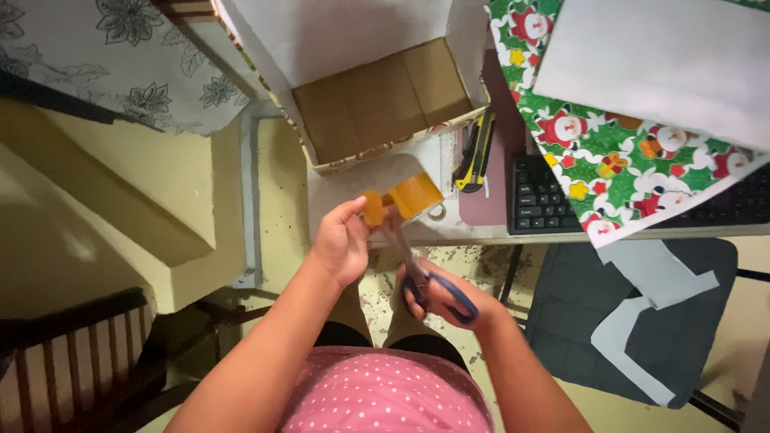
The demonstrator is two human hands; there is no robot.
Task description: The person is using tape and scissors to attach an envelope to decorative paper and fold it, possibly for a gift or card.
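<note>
The left hand [341, 240] pinches a strip of brown tape [405, 196] at its near end, thumb and fingers closed on it. The right hand [441, 297] is clenched through the blue handles of the scissors [417, 269], blades raised to the tape just beside the left fingertips. Past the tape, at the desk's [449, 232] near edge, the open cardboard box [381, 100] shows a bare floor (only cardboard).

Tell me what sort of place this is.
Probably a home desk used for gift wrapping. Festive wrapping paper lies over a black keyboard, an open cardboard box sits on the desk, and paper offcuts lie on a cushioned chair.
</note>
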